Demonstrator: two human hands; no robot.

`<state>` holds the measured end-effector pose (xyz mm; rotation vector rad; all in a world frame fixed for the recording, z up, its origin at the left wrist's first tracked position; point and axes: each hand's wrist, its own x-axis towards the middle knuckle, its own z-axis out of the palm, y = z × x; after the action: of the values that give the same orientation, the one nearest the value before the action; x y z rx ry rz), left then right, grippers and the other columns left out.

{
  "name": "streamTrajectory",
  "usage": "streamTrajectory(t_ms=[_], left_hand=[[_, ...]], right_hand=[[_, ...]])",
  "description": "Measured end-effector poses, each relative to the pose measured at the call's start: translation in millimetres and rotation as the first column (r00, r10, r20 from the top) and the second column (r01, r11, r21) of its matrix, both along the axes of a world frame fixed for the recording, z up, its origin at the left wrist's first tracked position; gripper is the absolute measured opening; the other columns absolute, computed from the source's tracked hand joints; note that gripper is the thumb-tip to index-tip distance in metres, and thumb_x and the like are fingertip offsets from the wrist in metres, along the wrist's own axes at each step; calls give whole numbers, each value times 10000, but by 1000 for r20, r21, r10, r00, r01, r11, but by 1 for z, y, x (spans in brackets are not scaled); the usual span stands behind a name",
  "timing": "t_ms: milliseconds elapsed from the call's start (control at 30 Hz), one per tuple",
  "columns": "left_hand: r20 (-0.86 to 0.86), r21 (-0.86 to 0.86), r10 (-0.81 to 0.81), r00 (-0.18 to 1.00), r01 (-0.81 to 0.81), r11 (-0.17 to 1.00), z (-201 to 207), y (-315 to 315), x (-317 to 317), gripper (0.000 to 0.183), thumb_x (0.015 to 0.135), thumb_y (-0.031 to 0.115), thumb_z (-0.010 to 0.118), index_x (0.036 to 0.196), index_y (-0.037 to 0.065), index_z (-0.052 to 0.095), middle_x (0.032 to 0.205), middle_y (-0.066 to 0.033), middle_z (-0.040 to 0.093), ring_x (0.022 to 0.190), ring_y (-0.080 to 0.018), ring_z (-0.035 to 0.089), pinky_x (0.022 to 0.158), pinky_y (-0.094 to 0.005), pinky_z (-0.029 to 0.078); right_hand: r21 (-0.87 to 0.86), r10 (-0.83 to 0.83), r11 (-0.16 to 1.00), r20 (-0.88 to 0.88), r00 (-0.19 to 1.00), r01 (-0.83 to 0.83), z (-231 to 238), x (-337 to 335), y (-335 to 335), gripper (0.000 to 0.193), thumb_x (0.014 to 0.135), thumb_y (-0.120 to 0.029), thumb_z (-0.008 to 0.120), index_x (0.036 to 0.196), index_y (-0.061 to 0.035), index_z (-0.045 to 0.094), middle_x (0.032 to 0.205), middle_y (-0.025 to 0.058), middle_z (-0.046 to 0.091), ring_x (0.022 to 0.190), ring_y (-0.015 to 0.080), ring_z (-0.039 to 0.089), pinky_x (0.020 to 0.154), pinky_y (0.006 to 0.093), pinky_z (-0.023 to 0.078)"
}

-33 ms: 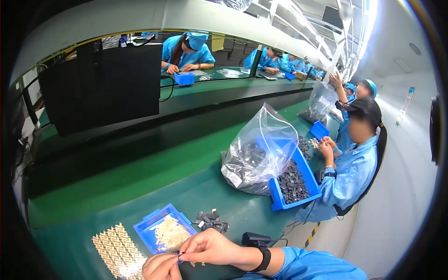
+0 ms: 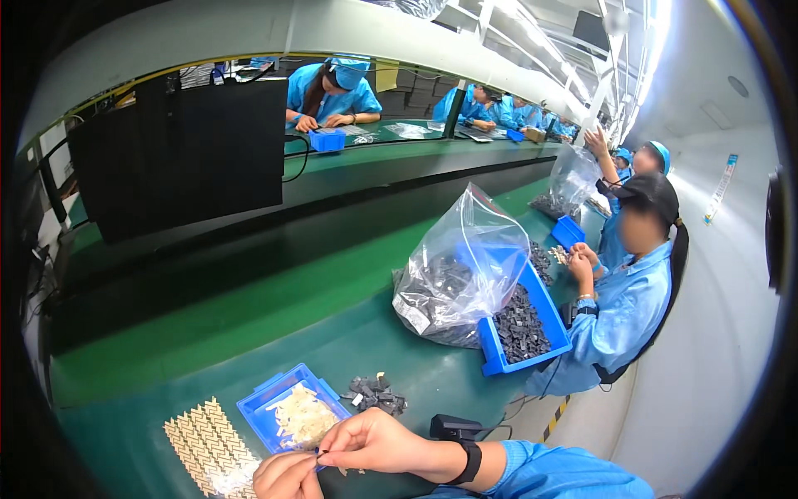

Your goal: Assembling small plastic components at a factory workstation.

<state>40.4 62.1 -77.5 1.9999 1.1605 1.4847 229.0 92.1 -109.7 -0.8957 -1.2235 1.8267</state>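
At the bottom of the view, my left hand (image 2: 284, 477) and my right hand (image 2: 376, 441) meet, thumbs and fingertips pinched together. Between them shows the edge of a small dark piece (image 2: 319, 454); my fingers cover most of it. Just beyond my hands lies a blue tray (image 2: 259, 409) holding a heap of cream-coloured small pieces (image 2: 303, 416). A pile of small black plastic parts (image 2: 376, 394) rests on the table right of that tray. Left of my hands, a sheet of cream pieces in a zigzag pattern (image 2: 204, 441) lies flat, its near corner shining.
A clear plastic bag of dark parts (image 2: 440, 291) leans against a larger blue bin (image 2: 492, 359) of black parts. A black device (image 2: 455, 427) sits by my right wrist. On the right, a co-worker in blue (image 2: 636, 291) handles small pieces. A black panel (image 2: 179, 158) stands far left.
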Motion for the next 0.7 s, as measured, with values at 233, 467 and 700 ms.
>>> streamTrajectory(t_ms=[233,467,700], left_hand=[[-17,45,10,1000,-9,999,1,1,4,112,770,-130,642,850,-72,693,851,-191,691,793,-344,680,745,-386,545],[32,56,12,999,-14,998,-4,-1,0,126,752,-116,631,852,-68,692,851,-193,688,792,-348,669,746,-401,536],[35,31,-1,999,-1,1000,-9,0,2,102,779,-98,621,848,-65,688,863,-187,693,797,-342,672,761,-402,538]], right_hand=[[-183,13,982,-164,986,-43,4,1,6,189,858,18,740,971,-24,594,948,56,684,816,91,667,674,213,531],[378,49,926,-93,994,-10,15,-4,1,180,835,3,761,975,-5,647,900,72,686,820,174,682,723,280,549],[777,-110,624,195,975,-85,20,0,-1,225,850,-92,758,1051,-13,696,987,106,654,851,235,653,731,327,534]])
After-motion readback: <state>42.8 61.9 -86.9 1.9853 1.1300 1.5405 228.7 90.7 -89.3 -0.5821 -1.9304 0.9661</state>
